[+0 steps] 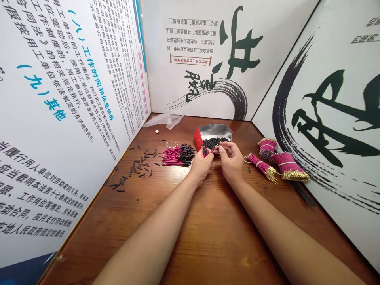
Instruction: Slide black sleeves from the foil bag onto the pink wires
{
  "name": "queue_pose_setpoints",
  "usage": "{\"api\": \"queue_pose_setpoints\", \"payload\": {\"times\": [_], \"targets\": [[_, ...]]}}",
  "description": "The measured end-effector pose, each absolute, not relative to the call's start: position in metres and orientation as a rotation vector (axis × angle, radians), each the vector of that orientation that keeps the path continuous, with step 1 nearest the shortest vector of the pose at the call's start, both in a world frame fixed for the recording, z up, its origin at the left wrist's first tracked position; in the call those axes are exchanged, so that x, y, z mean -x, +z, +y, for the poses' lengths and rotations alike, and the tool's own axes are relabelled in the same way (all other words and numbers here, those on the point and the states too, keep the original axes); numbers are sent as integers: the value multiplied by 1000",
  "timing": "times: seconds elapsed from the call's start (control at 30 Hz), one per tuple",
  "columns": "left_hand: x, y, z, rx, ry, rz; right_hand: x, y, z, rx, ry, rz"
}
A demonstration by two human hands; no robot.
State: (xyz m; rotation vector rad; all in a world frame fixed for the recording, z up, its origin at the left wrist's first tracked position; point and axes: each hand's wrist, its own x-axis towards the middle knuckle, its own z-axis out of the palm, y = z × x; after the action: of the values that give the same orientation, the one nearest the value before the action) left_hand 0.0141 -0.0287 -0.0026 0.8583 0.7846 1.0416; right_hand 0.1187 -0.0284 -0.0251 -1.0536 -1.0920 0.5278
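My left hand [202,165] is closed around a few magenta wires with black sleeves [204,149] at their ends. Close beside it, my right hand [230,159] pinches the end of a single magenta wire [214,149], which reaches across to the left fingers. Behind both hands sits a red and silver open box [198,136] holding many short black sleeves [215,142]. A pile of magenta wires with black ends [177,155] lies left of my left hand. To the right of my right hand lies a banded bundle of magenta wires with gold tips [263,167].
Two more banded wire bundles stand at the right, one behind [267,148] and one in front [290,167]. Loose black sleeves [138,167] are scattered at the left. A clear plastic bag [166,120] and a rubber band [171,145] lie further back. Printed panels enclose the wooden table [219,237].
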Motion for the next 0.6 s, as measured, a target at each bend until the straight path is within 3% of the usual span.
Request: {"api": "queue_pose_setpoints", "payload": {"times": [0.6], "targets": [[-14,-4,-28,-895,1049,798,-118,-25,-29,1061,559,-1093]]}}
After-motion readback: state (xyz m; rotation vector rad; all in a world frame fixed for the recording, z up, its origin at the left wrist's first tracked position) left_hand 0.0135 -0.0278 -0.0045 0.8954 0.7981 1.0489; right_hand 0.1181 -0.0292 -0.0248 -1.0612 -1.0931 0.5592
